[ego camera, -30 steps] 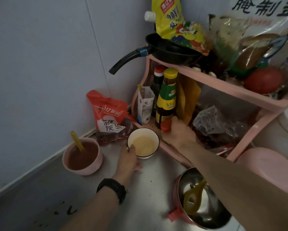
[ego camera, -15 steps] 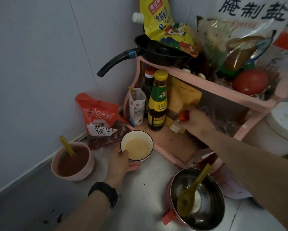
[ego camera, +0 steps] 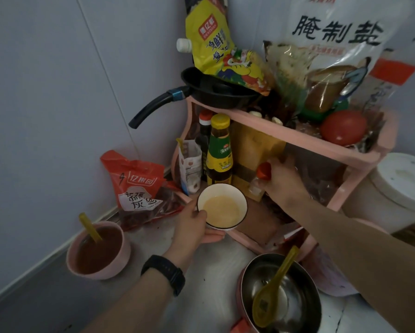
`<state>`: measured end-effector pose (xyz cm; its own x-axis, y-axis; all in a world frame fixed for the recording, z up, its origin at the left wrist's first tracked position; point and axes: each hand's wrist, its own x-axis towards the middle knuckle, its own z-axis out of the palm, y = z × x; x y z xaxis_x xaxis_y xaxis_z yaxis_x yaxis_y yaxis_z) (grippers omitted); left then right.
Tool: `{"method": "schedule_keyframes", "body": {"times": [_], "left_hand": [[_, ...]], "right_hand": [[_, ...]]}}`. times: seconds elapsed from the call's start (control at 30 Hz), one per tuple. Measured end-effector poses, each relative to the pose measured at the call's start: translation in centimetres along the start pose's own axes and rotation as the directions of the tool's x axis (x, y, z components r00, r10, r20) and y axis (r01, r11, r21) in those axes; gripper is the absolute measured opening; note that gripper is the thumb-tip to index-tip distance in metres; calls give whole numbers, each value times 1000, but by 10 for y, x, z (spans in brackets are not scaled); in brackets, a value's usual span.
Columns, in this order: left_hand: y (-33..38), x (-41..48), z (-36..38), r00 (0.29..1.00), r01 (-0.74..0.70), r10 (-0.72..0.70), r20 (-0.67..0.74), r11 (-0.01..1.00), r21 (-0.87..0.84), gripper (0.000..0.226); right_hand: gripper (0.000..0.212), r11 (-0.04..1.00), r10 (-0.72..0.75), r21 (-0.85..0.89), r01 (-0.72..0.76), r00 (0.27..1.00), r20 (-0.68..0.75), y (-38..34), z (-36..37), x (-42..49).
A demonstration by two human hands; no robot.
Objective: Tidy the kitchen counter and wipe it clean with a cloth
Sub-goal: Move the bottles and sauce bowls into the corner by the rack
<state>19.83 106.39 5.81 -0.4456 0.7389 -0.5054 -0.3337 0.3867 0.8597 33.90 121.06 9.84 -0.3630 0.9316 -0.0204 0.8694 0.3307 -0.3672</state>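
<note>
Counter [ego camera: 209, 280], bowl [ego camera: 226, 189] of pale liquid [ego camera: 222, 211] (left hand [ego camera: 192, 227]), bottle [ego camera: 261, 173] (right hand [ego camera: 283, 179])

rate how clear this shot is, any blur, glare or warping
Head view: dim light; wide lens stretches the edges; rack smears at its right end; soft sheen in the pot, no glare; bowl in the left hand reads sharp, bottle in the right hand softer.

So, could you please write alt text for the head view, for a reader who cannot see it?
The left hand holds a white bowl of pale liquid at a pink corner rack, while the right hand grips a red-capped bottle at its lower shelf. Sauce bottles stand behind.
</note>
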Motion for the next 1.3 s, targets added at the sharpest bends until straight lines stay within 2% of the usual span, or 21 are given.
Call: {"method": "schedule_keyframes", "body": {"times": [0.13, 0.23, 0.3, 0.4, 0.47, 0.6, 0.7, 0.83, 1.0, 1.1, 1.17, 1.3], "left_hand": [[-2, 11, 21, 998, -7, 7, 67, 1000, 10, 56], [-7, 21, 34, 995, 1, -3, 99, 1000, 15, 47], [-12, 29, 44, 997, 19, -22, 74, 999, 35, 45], [-31, 53, 55, 999, -34, 33, 10, 994, 105, 40], [-51, 77, 57, 999, -33, 34, -9, 996, 77, 39], [-60, 86, 60, 999, -25, 27, -25, 997, 69, 39], [-47, 71, 62, 999, -36, 38, -19, 997, 67, 42], [-34, 54, 61, 999, 46, -45, 14, 998, -47, 51], [-34, 54, 60, 999, 35, -34, -32, 999, 8, 47], [-37, 54, 61, 1000, -4, 5, -22, 999, 33, 35], [-31, 44, 62, 999, 33, -34, -20, 999, -27, 23], [-27, 26, 60, 996, 75, -80, -34, 990, -118, 39]], "right_hand": [[49, 1000, 0, 20, 1, 999, -53, 1, 0, 5], [50, 999, -2, 35, 4, 999, -53, 2, 0, 10], [51, 999, 7, 47, -5, 998, -58, 5, 1, 13], [52, 994, 38, 105, -28, 995, -96, 9, 2, 17], [54, 992, 40, 122, -27, 994, -103, 11, 1, 20], [41, 985, 39, 173, -21, 995, -97, 15, -4, 20], [41, 996, -7, 92, 16, 995, -103, 15, -5, 14], [46, 997, -74, -38, 71, 993, -96, 11, -4, 6], [44, 990, -104, -100, 97, 992, -65, 10, -8, -1], [43, 986, -87, -142, 84, 996, -15, 9, -13, -8], [42, 979, -78, -187, 83, 996, 32, 7, -18, -14], [46, 956, -96, -261, 132, 985, 147, 3, -28, -22]]}}
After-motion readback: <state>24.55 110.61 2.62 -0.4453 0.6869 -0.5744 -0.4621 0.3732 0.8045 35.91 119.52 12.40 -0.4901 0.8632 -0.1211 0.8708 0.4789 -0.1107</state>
